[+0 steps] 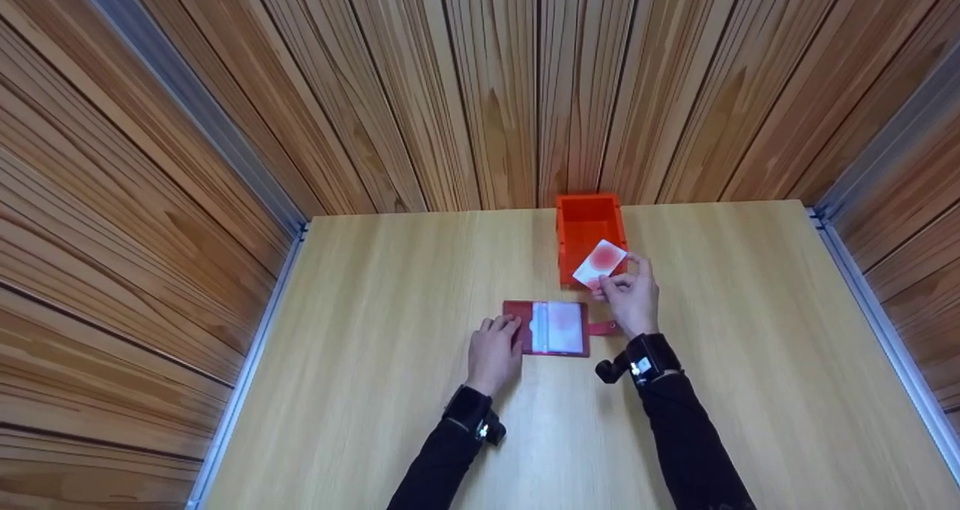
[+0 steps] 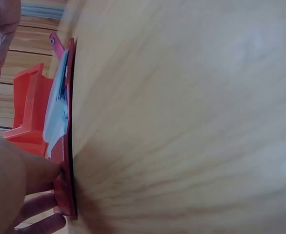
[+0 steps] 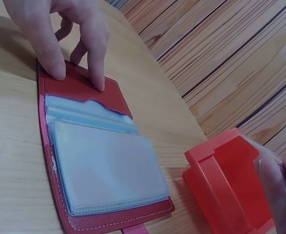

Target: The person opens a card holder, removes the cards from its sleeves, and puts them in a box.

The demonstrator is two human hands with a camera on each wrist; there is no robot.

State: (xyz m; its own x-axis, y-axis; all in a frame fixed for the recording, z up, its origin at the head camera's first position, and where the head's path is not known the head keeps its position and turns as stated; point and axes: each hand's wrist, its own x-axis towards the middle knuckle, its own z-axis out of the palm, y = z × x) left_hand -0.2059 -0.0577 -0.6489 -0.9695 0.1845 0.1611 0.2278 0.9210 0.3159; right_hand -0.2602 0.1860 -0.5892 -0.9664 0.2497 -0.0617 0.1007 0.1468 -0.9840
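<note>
An open red card holder with clear plastic sleeves lies flat on the table. The fingertips of my left hand press on its left cover flap, thumb and fingers spread in the right wrist view. My right hand pinches a white card with a red round print between thumb and fingers. In the head view the card overlaps the near part of an orange bin. The card shows edge-on in the left wrist view. A snap strap sticks out from the holder's right side.
The orange bin stands at the back of the wooden table, close to the plank wall. Metal rails run along the table's sides. A dark wrist camera juts out from my right wrist.
</note>
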